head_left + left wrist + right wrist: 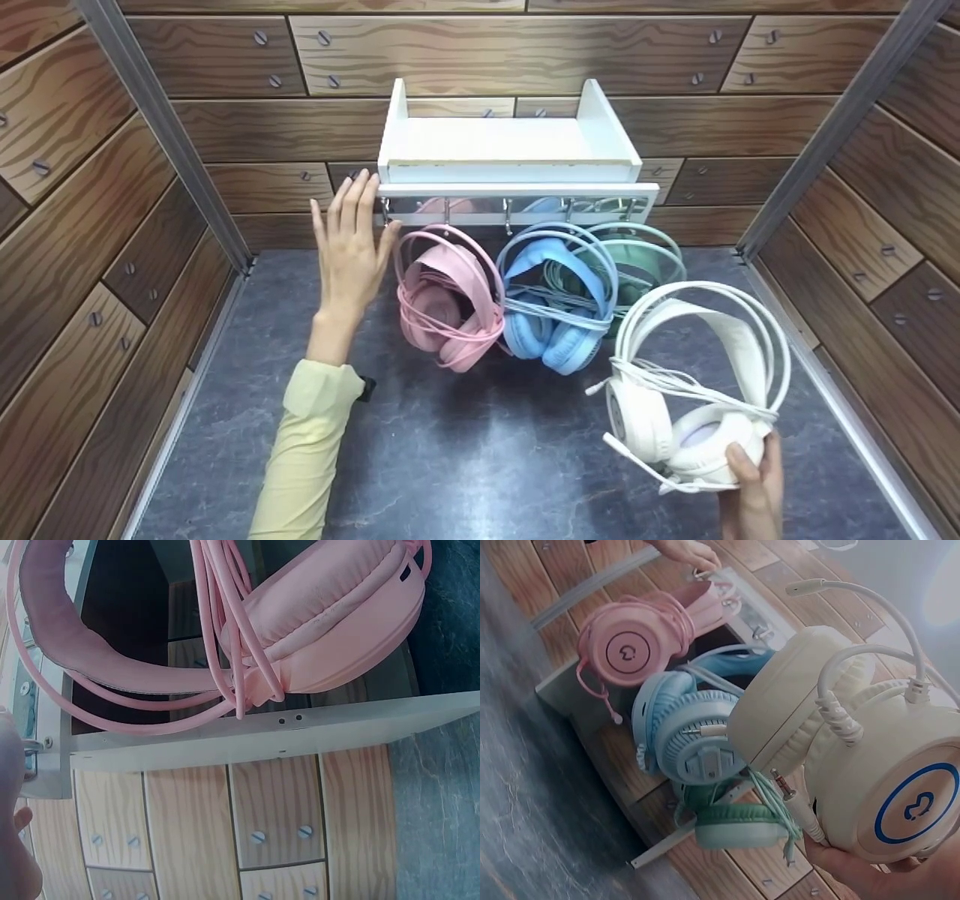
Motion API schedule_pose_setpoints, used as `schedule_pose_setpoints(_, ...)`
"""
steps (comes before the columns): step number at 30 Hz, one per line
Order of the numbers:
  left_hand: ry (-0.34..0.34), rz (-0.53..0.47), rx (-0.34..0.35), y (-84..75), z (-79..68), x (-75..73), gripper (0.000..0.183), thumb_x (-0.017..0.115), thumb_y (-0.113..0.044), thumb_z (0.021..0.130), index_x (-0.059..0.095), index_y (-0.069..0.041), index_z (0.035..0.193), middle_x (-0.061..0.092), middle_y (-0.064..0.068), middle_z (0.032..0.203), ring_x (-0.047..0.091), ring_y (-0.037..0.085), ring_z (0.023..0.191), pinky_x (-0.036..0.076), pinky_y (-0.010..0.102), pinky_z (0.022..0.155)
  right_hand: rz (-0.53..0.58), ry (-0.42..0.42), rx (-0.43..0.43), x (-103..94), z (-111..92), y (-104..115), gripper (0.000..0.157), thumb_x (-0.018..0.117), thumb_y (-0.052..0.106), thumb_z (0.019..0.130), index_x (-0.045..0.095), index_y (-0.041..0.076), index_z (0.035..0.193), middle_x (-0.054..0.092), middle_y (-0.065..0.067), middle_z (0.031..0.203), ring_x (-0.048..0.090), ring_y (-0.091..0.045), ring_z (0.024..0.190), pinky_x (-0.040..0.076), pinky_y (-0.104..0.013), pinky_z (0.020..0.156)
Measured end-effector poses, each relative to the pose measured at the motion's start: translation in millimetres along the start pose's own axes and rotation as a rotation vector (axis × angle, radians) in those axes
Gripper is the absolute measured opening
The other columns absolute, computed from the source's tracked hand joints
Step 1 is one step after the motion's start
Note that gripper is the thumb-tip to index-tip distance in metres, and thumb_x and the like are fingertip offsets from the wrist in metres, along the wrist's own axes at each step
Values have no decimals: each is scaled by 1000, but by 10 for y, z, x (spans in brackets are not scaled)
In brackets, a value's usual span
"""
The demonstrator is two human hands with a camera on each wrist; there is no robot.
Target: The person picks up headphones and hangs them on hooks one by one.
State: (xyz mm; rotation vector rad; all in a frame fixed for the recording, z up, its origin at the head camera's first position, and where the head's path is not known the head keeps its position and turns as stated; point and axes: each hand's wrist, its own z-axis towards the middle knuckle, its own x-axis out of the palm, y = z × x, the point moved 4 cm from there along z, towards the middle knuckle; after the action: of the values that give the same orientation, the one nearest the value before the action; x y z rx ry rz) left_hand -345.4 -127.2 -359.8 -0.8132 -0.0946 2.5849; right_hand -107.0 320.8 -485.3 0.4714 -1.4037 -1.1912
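Note:
My right hand (757, 487) grips a white headset (643, 420) by one ear cup, in front of the rack's right end. Its cable is bundled round the cups and its microphone boom juts left. A white hook rack (517, 190) carries a pink headset (454, 262), a blue headset (576, 349) and a green headset (637, 259); the blue one partly hides the green. With its fingers extended, my left hand (349, 251) rests against the rack's left end, beside the pink headset. In the right wrist view, a cable plug (784, 784) dangles near the white cups.
Above the hooks, the rack has a white shelf (491, 140) with two side panels. Wood-patterned walls (517, 56) enclose the back and both sides, with metal strips (832, 135) along the corners. The dark marbled tabletop (480, 457) extends in front of the rack.

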Motion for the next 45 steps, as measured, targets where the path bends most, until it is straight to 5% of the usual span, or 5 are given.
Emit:
schedule_pose_setpoints(25,4,-3,-3,-2,5,8,59,44,-47,92,30,-22,144,29,-5,149,22,16,137,-4,50,113,-91,90,-20,342,-79,-49,59,41,-2,83,26,10,139,46,-11,116,55,-15,95,50,-25,82)
schedule_pose_setpoints(45,-2,0,1,5,-5,4,60,44,-47,92,30,-21,144,30,-5,148,23,16,137,-3,50,113,-164,76,-54,650,-85,-217,67,47,-11,76,29,9,137,44,-12,120,51,-16,102,50,-23,83)
